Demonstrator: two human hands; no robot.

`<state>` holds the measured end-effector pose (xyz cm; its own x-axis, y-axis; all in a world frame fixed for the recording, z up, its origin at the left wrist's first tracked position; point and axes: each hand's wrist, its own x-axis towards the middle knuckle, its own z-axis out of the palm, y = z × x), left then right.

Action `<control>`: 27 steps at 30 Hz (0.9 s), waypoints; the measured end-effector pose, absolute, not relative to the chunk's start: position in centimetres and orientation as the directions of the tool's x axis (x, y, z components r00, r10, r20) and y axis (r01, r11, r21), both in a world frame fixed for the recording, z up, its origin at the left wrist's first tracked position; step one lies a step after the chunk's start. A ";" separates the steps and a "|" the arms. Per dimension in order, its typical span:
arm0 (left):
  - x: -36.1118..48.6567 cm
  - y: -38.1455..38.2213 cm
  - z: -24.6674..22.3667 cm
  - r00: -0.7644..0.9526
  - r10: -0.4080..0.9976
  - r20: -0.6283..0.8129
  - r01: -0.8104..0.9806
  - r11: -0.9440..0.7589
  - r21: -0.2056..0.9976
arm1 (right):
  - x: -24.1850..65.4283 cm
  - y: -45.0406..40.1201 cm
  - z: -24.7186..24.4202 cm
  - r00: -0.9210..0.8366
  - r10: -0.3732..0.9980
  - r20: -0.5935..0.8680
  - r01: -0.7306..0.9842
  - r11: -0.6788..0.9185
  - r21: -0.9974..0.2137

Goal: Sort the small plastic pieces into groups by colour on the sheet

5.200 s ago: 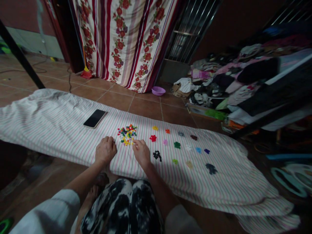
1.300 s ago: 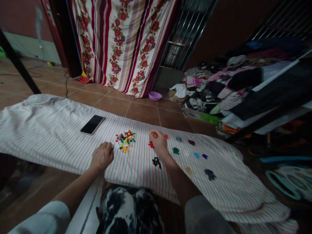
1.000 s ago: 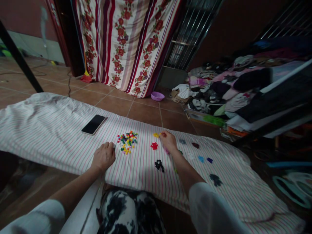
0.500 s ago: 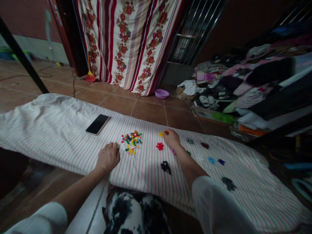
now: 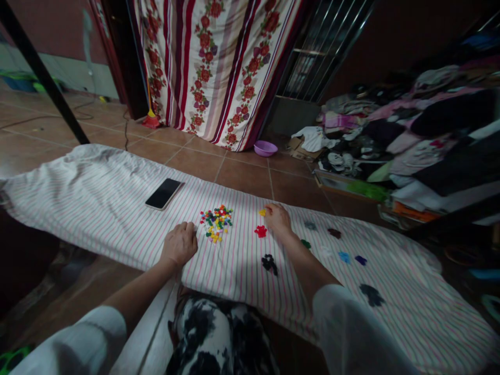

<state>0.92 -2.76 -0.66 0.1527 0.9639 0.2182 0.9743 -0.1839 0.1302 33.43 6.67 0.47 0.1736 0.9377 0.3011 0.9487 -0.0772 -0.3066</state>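
My left hand [image 5: 180, 244] rests on the striped cloth with its fingers curled in; its palm side is hidden, so I cannot see whether anything is inside. Just right of it lies a mixed heap of small coloured pieces [image 5: 217, 223], like beads. My right hand [image 5: 278, 219] has its fingertips pinched together at the edge of a few yellow pieces [image 5: 262, 212]; whatever lies between the fingertips is too small to make out. Below that hand are a red cluster [image 5: 260, 231] and a black cluster [image 5: 269, 264]. Green pieces [image 5: 305, 244] show beside my right forearm.
Further right on the striped cloth [image 5: 234, 265] sit grey [image 5: 310, 225], brown [image 5: 334, 233], white [image 5: 325, 252], light blue [image 5: 344, 257], dark blue [image 5: 361, 260] and dark grey [image 5: 372, 295] clusters. A phone [image 5: 164, 194] lies on the left. Beyond the cloth stands a purple basin [image 5: 265, 148].
The whole view has shifted a little, so things sit further right. My right hand stays by the yellow pieces, with its fingertips slightly nearer their right edge. My left hand keeps its place.
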 end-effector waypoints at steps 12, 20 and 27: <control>0.8 -2.7 -0.9 0.156 0.956 0.249 0.971 -0.195 0.141 | 26.2 6.9 0.6 -0.190 0.958 0.215 0.894 0.259 -0.366; 0.8 -2.6 -1.1 0.164 0.951 0.263 0.969 -0.206 0.139 | 24.4 7.3 0.1 -0.189 0.976 0.111 0.928 0.215 -0.306; 0.8 -2.7 -0.8 0.162 0.957 0.241 0.969 -0.201 0.145 | 23.9 7.4 0.0 -0.118 0.987 0.110 0.945 0.145 -0.292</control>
